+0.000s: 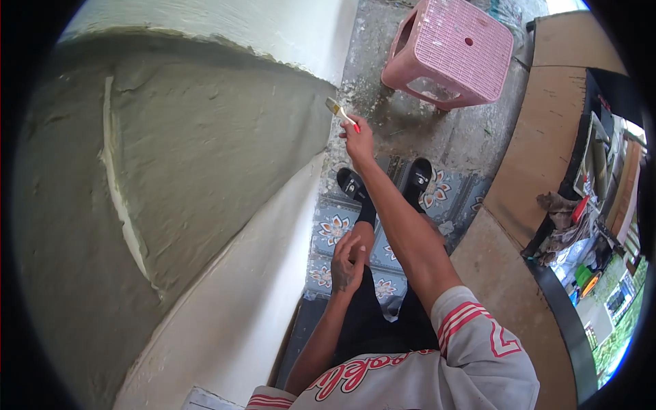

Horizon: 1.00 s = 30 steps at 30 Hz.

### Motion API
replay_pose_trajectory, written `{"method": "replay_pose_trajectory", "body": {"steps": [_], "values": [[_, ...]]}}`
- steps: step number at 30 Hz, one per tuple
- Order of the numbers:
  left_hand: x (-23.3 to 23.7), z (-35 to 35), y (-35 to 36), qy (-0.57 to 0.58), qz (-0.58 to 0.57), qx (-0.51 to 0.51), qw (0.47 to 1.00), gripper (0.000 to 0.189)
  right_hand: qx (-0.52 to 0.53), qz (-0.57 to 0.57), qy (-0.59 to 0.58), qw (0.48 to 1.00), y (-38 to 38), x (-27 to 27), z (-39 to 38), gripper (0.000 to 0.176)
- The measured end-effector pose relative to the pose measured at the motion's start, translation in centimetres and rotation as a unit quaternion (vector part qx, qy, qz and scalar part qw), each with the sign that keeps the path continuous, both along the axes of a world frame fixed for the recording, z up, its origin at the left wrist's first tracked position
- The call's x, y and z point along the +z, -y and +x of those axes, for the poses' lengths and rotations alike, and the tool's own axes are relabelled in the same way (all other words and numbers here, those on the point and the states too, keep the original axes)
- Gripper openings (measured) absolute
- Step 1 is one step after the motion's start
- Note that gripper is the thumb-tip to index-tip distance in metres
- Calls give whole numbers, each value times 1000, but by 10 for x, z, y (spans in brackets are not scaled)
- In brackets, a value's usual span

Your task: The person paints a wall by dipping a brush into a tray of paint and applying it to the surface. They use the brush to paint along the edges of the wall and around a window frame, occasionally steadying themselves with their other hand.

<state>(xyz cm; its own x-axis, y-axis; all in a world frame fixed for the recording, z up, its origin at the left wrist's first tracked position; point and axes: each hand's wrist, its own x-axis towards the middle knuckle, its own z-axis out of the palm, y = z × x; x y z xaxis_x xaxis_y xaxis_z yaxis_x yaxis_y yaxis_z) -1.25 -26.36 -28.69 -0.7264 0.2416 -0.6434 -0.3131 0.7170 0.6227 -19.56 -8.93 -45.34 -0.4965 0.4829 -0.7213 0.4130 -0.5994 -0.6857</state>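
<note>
My right hand (358, 142) is closed around the handle of a small paintbrush (344, 115) with a white and red handle. The brush's bristles point toward the edge of a wall patch of wet-looking grey plaster (212, 130), close to where it meets the white part. Low by my knee, my left hand (346, 266) holds nothing, its fingers stretched out and apart against my leg. A pale, raised strip (117, 188) runs across the grey plaster.
A pink plastic stool (461, 51) stands on the speckled concrete floor beyond my feet. Patterned blue tiles (328, 229) lie under my sandals. On the right are brown panels (540, 150) and a cluttered heap with a grey cloth (564, 222).
</note>
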Motion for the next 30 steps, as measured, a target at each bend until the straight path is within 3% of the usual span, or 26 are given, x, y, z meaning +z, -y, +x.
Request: {"method": "replay_pose_trajectory", "body": {"steps": [2,4,5,21,30], "values": [[-6,-10,13,-7,-5,-15,1000,34,-2,45,12,999,16,-24,-25,30],[-5,-15,24,-23,-38,-47,998,35,70,230,119,963,27,-34,-40,27],[-6,-18,28,-13,-46,-45,998,35,53,242,108,963,32,-38,-45,27],[-23,-48,52,-10,-57,-71,996,35,78,219,96,968,31,-57,-56,28],[-21,-48,44,-11,-59,-78,995,33,31,185,65,980,35,-39,-42,28]]}}
